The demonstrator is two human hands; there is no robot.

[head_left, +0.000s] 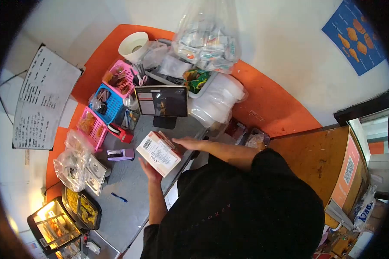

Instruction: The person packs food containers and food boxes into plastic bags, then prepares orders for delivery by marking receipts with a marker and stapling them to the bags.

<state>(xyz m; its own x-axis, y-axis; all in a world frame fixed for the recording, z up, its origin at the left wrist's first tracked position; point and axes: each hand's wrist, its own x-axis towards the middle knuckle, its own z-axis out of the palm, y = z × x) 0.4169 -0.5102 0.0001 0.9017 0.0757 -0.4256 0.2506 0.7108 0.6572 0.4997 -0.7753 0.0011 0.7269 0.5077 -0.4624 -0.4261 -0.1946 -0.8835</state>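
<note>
A white and orange cardboard box (158, 154) with a barcode and printed label is held tilted above the grey table. My left hand (149, 171) grips its lower left side, with part of the fingers hidden behind the box. On the opposite side, my right hand (186, 143) reaches in with fingers stretched against the box's reddish-brown edge. Just behind the box stands a tablet (161, 101) on a dark stand. To the left, a purple tape dispenser (120, 155) sits on the table.
Pink baskets (92, 128) and a blue basket (105, 103) line the table's back edge beside a red stapler-like object (120, 133). A blue pen (119, 197) lies near a food tray (81, 207) and a lit display warmer (55, 224). Plastic-wrapped white packs (218, 101) stand right of the tablet.
</note>
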